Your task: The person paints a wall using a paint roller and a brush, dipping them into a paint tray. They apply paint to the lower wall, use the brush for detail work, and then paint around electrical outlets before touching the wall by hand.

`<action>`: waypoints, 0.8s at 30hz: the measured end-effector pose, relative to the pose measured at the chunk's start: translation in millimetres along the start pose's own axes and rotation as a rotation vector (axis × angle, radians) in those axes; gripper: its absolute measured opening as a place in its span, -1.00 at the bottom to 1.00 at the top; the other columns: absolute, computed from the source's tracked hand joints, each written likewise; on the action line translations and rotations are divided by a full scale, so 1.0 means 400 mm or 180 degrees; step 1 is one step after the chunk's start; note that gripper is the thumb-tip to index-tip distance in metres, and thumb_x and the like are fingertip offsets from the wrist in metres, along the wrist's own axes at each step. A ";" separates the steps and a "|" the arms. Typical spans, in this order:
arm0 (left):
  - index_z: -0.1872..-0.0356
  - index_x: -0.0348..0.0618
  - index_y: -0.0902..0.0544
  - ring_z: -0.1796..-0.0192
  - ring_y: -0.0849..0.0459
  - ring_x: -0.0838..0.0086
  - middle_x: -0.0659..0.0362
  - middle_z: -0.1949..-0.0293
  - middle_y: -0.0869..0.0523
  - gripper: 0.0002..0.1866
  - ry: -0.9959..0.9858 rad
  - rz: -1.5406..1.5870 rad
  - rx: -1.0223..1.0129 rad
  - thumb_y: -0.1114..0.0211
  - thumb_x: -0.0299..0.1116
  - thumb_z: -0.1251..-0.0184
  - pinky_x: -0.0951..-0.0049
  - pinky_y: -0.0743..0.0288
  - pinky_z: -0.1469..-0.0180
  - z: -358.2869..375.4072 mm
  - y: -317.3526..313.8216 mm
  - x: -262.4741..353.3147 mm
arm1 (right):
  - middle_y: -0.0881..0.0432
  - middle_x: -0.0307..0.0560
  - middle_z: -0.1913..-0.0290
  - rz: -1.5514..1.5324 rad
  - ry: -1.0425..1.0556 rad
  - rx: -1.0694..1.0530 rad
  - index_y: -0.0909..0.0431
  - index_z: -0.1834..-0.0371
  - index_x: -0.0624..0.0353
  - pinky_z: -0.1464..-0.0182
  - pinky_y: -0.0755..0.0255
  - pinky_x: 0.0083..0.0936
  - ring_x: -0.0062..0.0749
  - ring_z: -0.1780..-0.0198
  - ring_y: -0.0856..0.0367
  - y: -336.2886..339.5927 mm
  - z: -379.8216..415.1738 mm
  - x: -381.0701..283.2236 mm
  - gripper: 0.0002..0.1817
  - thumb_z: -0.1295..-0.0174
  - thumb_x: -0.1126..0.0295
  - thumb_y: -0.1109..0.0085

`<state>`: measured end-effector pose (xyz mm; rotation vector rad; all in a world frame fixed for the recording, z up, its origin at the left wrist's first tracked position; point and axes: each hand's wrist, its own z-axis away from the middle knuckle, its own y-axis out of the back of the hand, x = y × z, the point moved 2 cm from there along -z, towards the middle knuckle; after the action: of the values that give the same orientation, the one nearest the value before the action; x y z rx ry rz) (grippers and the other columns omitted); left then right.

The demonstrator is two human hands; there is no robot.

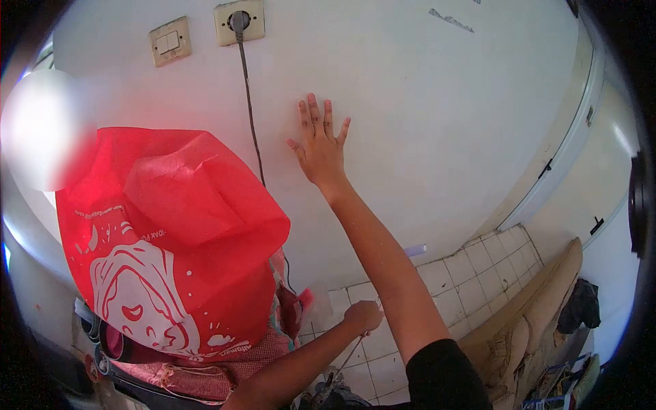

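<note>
My right hand lies flat on the white wall, fingers spread, to the right of a hanging power cord. Lower down, my left hand is closed in a fist, partly behind my right forearm. A thin, stick-like or cord-like thing runs down from below that fist. What the left fingers hold is too small and too hidden to name. To the left of both arms stands a bulky red bag with a white printed drawing.
A plug sits in the wall socket beside a light switch. White tiles cover the floor. A pale purple tube shows beside my forearm. Brown cardboard and a black plastic bag are at right, near a door.
</note>
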<state>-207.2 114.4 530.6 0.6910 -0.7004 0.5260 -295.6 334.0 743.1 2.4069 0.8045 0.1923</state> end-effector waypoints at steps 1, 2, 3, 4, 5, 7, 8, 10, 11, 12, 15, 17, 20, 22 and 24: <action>0.44 -0.41 -0.62 0.68 -0.64 0.29 0.00 0.63 -0.65 -0.50 0.0016 -0.0011 -0.0013 -0.02 -0.11 -0.49 0.27 -0.52 0.58 -0.002 0.000 0.000 | 0.27 -0.27 -0.63 0.0014 0.0004 0.0008 0.20 -0.60 -0.08 -0.45 0.42 0.36 -0.10 -0.62 0.29 -0.001 0.000 0.000 -0.17 -0.38 -0.11 0.10; 0.43 -0.41 -0.62 0.68 -0.64 0.29 0.00 0.63 -0.65 -0.50 0.0032 -0.0021 -0.0027 -0.03 -0.10 -0.49 0.27 -0.52 0.58 -0.004 0.000 -0.001 | 0.27 -0.27 -0.63 0.0029 0.0007 0.0014 0.20 -0.60 -0.07 -0.45 0.42 0.36 -0.11 -0.62 0.28 -0.001 0.000 0.001 -0.16 -0.38 -0.11 0.09; 0.43 -0.41 -0.62 0.68 -0.64 0.29 0.00 0.63 -0.65 -0.50 0.0048 -0.0031 -0.0041 -0.03 -0.10 -0.49 0.26 -0.52 0.58 -0.006 0.000 -0.002 | 0.28 -0.27 -0.63 0.0028 0.0010 0.0016 0.20 -0.60 -0.07 -0.46 0.42 0.35 -0.10 -0.62 0.28 0.001 0.000 0.000 -0.16 -0.38 -0.11 0.09; 0.43 -0.41 -0.62 0.67 -0.64 0.29 -0.01 0.64 -0.65 -0.50 0.0005 -0.0028 -0.0024 -0.04 -0.10 -0.48 0.26 -0.52 0.58 -0.005 0.001 -0.003 | 0.28 -0.27 -0.63 0.0027 0.0014 0.0017 0.20 -0.60 -0.07 -0.46 0.42 0.35 -0.10 -0.62 0.28 0.003 0.000 -0.001 -0.16 -0.37 -0.10 0.08; 0.42 -0.42 -0.62 0.67 -0.65 0.29 -0.01 0.64 -0.65 -0.50 -0.0036 -0.0025 -0.0006 -0.05 -0.09 -0.48 0.26 -0.53 0.58 -0.004 0.002 -0.007 | 0.28 -0.26 -0.63 0.0025 0.0017 0.0020 0.20 -0.60 -0.07 -0.46 0.42 0.34 -0.10 -0.62 0.29 0.004 0.000 -0.001 -0.16 -0.37 -0.10 0.08; 0.42 -0.42 -0.62 0.67 -0.65 0.29 -0.01 0.64 -0.66 -0.50 -0.0054 -0.0033 0.0011 -0.06 -0.09 -0.47 0.26 -0.53 0.58 -0.004 0.002 -0.008 | 0.28 -0.26 -0.63 -0.0117 0.0018 0.0040 0.21 -0.60 -0.08 -0.45 0.41 0.35 -0.11 -0.62 0.29 0.000 -0.001 0.000 -0.15 -0.37 -0.10 0.08; 0.41 -0.43 -0.62 0.67 -0.65 0.29 -0.02 0.63 -0.66 -0.50 -0.0030 -0.0047 0.0012 -0.06 -0.09 -0.47 0.26 -0.52 0.58 -0.006 0.001 -0.007 | 0.27 -0.27 -0.63 -0.0188 0.0019 0.0050 0.21 -0.60 -0.09 -0.45 0.41 0.35 -0.12 -0.62 0.30 -0.002 -0.001 0.001 -0.15 -0.37 -0.10 0.07; 0.41 -0.43 -0.62 0.67 -0.65 0.28 -0.01 0.64 -0.66 -0.50 -0.0029 -0.0101 0.0027 -0.07 -0.08 -0.47 0.26 -0.52 0.57 -0.007 0.001 -0.007 | 0.27 -0.27 -0.63 -0.0115 -0.0003 -0.0004 0.19 -0.60 -0.14 -0.44 0.40 0.39 -0.11 -0.62 0.30 0.003 -0.001 -0.002 -0.17 -0.37 -0.10 0.07; 0.42 -0.43 -0.62 0.67 -0.65 0.28 -0.01 0.64 -0.66 -0.50 -0.0051 -0.0141 0.0044 -0.07 -0.08 -0.46 0.26 -0.52 0.57 -0.008 0.002 -0.008 | 0.27 -0.28 -0.63 -0.0078 -0.0012 -0.0030 0.19 -0.60 -0.17 -0.43 0.40 0.40 -0.10 -0.62 0.30 0.005 -0.002 -0.004 -0.18 -0.37 -0.10 0.07; 0.43 -0.42 -0.63 0.68 -0.65 0.29 -0.01 0.64 -0.66 -0.49 -0.0073 -0.0180 0.0060 -0.07 -0.08 -0.46 0.26 -0.52 0.57 -0.009 0.002 -0.009 | 0.27 -0.28 -0.63 -0.0020 -0.0018 -0.0035 0.17 -0.60 -0.21 -0.42 0.40 0.42 -0.09 -0.62 0.31 0.007 -0.002 -0.006 -0.19 -0.37 -0.10 0.07; 0.46 -0.40 -0.63 0.68 -0.65 0.28 0.00 0.66 -0.65 -0.49 -0.0287 -0.0236 0.0077 -0.08 -0.08 -0.45 0.25 -0.52 0.56 -0.016 0.000 -0.019 | 0.26 -0.29 -0.63 0.0087 -0.0027 -0.0047 0.13 -0.59 -0.31 -0.40 0.41 0.47 -0.04 -0.61 0.31 0.007 0.000 -0.008 -0.23 -0.37 -0.10 0.07; 0.47 -0.39 -0.64 0.68 -0.65 0.28 0.01 0.67 -0.65 -0.49 -0.0292 -0.0340 0.0104 -0.09 -0.08 -0.45 0.24 -0.53 0.56 -0.019 -0.001 -0.020 | 0.26 -0.29 -0.63 0.0073 -0.0028 -0.0045 0.09 -0.58 -0.37 -0.39 0.41 0.49 -0.01 -0.61 0.31 0.004 0.001 -0.005 -0.26 -0.38 -0.10 0.07; 0.48 -0.39 -0.64 0.67 -0.65 0.28 0.01 0.67 -0.65 -0.50 -0.0311 -0.0366 0.0138 -0.10 -0.08 -0.44 0.24 -0.53 0.55 -0.030 -0.007 -0.030 | 0.26 -0.30 -0.63 0.0152 -0.0001 -0.0024 0.07 -0.57 -0.42 -0.39 0.39 0.49 0.00 -0.61 0.32 -0.002 0.005 -0.004 -0.28 -0.38 -0.10 0.08; 0.47 -0.40 -0.64 0.67 -0.65 0.27 0.01 0.66 -0.65 -0.50 -0.0256 -0.0327 0.0087 -0.10 -0.09 -0.43 0.24 -0.54 0.55 -0.027 -0.004 -0.027 | 0.29 -0.29 -0.63 0.0111 0.0031 -0.0095 0.08 -0.57 -0.46 -0.37 0.42 0.51 0.02 -0.61 0.36 -0.004 0.006 0.000 -0.32 -0.41 -0.08 0.13; 0.46 -0.42 -0.64 0.67 -0.65 0.27 0.00 0.66 -0.65 -0.51 -0.0131 -0.0270 -0.0033 -0.10 -0.10 -0.42 0.24 -0.54 0.55 -0.020 0.003 -0.020 | 0.28 -0.31 -0.63 0.0093 0.0035 -0.0107 0.05 -0.56 -0.50 -0.37 0.42 0.52 0.04 -0.61 0.37 -0.001 0.007 0.002 -0.33 -0.40 -0.09 0.10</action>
<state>-209.9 119.4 520.8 0.7203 -0.7087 0.4308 -294.3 333.3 740.7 2.3888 0.7656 0.2291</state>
